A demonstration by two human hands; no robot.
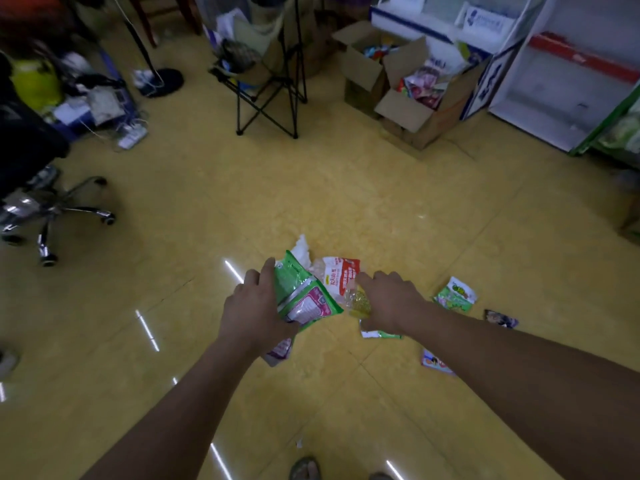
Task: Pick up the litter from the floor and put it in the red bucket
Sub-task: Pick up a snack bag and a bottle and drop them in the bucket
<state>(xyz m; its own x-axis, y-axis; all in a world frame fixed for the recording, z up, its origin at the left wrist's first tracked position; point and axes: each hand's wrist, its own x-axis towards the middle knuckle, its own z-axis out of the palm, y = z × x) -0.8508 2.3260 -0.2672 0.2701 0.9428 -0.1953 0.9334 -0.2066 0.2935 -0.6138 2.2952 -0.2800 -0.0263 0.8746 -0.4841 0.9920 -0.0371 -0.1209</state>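
My left hand grips a bunch of wrappers: a green and pink packet on top, white crumpled plastic behind it, another packet end below. My right hand holds a clear yellow wrapper and touches a red and white packet beside the bunch. More litter lies on the yellow floor to the right: a green packet, a dark wrapper, a green and white wrapper under my right wrist, and a pink and blue one. No red bucket is in view.
An office chair base stands at the left, a folding camp chair at the back centre. Open cardboard boxes full of packets and white shelving fill the back right. A small scrap lies near my feet.
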